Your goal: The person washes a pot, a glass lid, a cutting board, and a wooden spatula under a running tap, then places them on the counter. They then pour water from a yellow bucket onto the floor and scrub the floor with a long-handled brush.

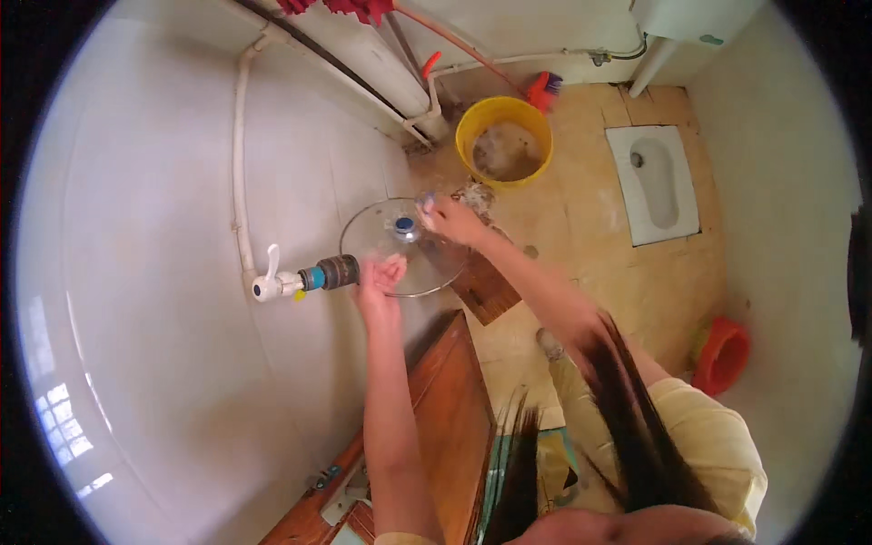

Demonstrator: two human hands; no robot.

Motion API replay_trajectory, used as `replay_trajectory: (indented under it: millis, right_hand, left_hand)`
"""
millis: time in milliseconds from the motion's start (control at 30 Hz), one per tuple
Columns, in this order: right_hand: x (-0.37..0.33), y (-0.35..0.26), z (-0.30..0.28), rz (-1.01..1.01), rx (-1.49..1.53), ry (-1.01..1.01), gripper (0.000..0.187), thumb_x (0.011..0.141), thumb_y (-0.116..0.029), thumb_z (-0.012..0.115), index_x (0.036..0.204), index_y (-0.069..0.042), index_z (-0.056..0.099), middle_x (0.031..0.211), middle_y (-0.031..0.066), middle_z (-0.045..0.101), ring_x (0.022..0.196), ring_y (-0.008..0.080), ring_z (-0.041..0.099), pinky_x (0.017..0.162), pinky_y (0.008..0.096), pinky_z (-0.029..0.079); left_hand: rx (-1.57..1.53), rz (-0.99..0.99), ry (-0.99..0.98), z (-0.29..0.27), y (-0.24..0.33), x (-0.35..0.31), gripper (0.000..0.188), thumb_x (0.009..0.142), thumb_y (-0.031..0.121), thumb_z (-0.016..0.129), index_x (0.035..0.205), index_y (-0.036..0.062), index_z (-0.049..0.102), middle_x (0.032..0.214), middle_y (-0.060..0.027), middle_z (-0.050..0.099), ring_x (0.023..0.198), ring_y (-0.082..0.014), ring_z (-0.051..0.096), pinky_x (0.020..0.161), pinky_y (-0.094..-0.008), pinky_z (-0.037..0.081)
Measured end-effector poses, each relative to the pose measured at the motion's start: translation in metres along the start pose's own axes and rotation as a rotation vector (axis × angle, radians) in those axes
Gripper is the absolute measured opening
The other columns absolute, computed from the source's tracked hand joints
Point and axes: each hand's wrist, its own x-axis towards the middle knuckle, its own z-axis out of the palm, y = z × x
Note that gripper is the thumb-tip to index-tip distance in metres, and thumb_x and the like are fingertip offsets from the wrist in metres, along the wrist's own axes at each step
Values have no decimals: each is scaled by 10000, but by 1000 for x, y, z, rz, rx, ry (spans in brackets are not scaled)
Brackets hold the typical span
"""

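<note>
A round clear glass pot lid (371, 216) with a metal rim and a dark blue-topped knob is held up beside the left wall. My left hand (381, 274) grips its near left edge, fingers curled, close to the mouth of the water tap (338, 272). Over the lid's far right part, my right hand (450, 220) is closed, with a small bluish bit showing at its fingertips. What that bit is I cannot make out. Whether water runs from the tap is not clear.
A yellow bucket (463, 150) with murky, foamy water stands beyond my right hand. A white squat toilet (627, 182) is set in the tiled floor at right. Near the right wall sits a red basin (727, 356). A wooden door (450, 400) stands at my left forearm.
</note>
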Motion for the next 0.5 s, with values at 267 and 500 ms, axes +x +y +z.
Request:
replay_trajectory:
  millis: [267,500]
  right_hand:
    - [-88,-53,55,-82,-44,536,422,669,1,578,1064,30,435,971,220,481,869,396,502,750,430,426]
    - [-88,-90,87,-309,35,705,405,688,9,564,1082,-19,474,1090,192,476,947,388,483,798,386,426]
  left_hand:
    - [175,-79,-2,-11,-32,11,283,901,285,403,908,14,486,818,-142,582,775,-259,585,713,-358,485]
    - [364,83,20,9,-6,21,305,906,292,411,890,8,521,729,-84,566,634,-162,556,565,-284,474]
